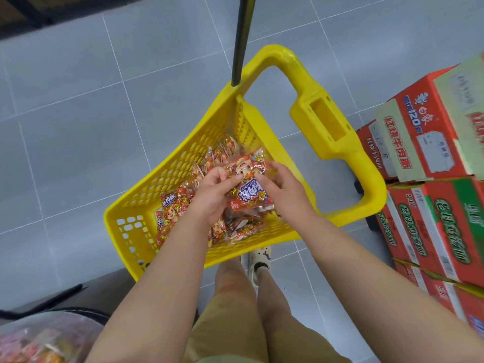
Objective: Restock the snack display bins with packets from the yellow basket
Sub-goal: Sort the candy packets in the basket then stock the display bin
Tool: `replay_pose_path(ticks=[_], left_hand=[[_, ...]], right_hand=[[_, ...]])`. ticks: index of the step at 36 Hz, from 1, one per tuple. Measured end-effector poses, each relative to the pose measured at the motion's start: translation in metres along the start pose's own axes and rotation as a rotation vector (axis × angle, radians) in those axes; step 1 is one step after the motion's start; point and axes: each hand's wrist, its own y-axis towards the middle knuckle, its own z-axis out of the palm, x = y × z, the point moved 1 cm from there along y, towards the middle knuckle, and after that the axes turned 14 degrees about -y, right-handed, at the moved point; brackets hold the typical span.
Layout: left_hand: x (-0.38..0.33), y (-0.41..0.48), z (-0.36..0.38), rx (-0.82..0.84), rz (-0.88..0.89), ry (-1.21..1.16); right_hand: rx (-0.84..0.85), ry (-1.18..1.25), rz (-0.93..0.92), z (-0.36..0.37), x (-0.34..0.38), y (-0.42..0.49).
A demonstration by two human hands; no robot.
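Both my left hand (211, 196) and my right hand (286, 190) are pinching a red snack packet (250, 198) above the yellow basket (170, 167).

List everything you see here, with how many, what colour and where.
basket: one, yellow, on the floor, centre
held packets: a small bunch, red with a blue label, above the basket
loose packets: many, red, lying inside the basket
pole: one, black, rising from the basket's far corner
cartons: several, red and green, stacked on the right
floor: grey tiles, all around
clear container: one, holding pinkish snacks, bottom left, blurred
shoe: one visible, pale, below the basket
left hand: grips the held packets
right hand: grips the same bunch
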Motion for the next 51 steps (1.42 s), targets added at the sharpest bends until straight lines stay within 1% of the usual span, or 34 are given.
replay_pose_path(ticks=[2, 4, 5, 6, 8, 10, 12, 15, 19, 25, 28, 33, 36, 39, 41, 43, 46, 47, 51], left_hand=[[-0.003, -0.001, 0.004, 0.02, -0.005, 0.041], [-0.006, 0.0, 0.005, 0.043, -0.03, 0.044], [-0.007, 0.002, 0.004, 0.027, -0.041, 0.036], [-0.007, 0.006, 0.002, -0.027, -0.047, 0.032], [-0.005, 0.016, -0.004, -0.243, -0.039, 0.089], [0.0, 0.029, -0.01, -0.447, -0.02, 0.302], [0.005, 0.039, -0.012, -0.514, -0.026, 0.502], [0.01, 0.056, -0.012, -0.446, -0.056, 0.649], [0.015, 0.081, -0.009, -0.349, -0.077, 0.743], [0.017, 0.105, -0.009, -0.373, -0.06, 0.875], [0.02, 0.111, -0.016, -0.367, -0.071, 1.008], [0.017, 0.111, -0.026, -0.303, -0.057, 1.058], [0.008, 0.098, -0.035, -0.357, -0.037, 0.976], [-0.004, 0.075, -0.038, -0.446, -0.149, 0.754], [-0.013, 0.053, -0.038, -0.445, -0.208, 0.644], [-0.026, 0.028, -0.037, -0.414, -0.254, 0.524], [-0.043, -0.006, -0.035, -0.308, -0.309, 0.28], [-0.048, -0.015, -0.034, -0.267, -0.303, 0.205], [-0.057, -0.045, -0.03, -0.097, -0.233, -0.069]], right_hand=[[0.047, 0.111, 0.048, 0.002, -0.009, 0.002], [0.016, 0.136, 0.063, -0.001, -0.016, 0.002], [-0.018, 0.137, 0.071, -0.004, -0.02, 0.002], [-0.052, 0.139, 0.082, -0.007, -0.022, 0.002], [-0.103, 0.114, 0.098, -0.013, -0.026, 0.003], [-0.134, 0.063, 0.112, -0.018, -0.027, 0.004], [-0.172, -0.029, 0.094, -0.02, -0.026, 0.005], [-0.27, -0.152, 0.07, -0.023, -0.025, 0.006], [-0.307, -0.175, 0.08, -0.025, -0.024, 0.009], [-0.3, -0.203, 0.071, -0.026, -0.024, 0.01], [-0.305, -0.178, 0.082, -0.025, -0.026, 0.011], [-0.325, -0.119, 0.094, -0.024, -0.03, 0.012], [-0.323, -0.059, 0.091, -0.023, -0.032, 0.012], [-0.305, -0.009, 0.092, -0.022, -0.032, 0.011], [-0.293, 0.038, 0.094, -0.023, -0.029, 0.009], [-0.264, 0.117, 0.106, -0.026, -0.023, 0.007], [-0.208, 0.21, 0.164, -0.031, -0.015, 0.003], [-0.178, 0.25, 0.202, -0.032, -0.013, 0.002], [0.018, 0.58, 0.34, -0.029, 0.002, -0.004]])
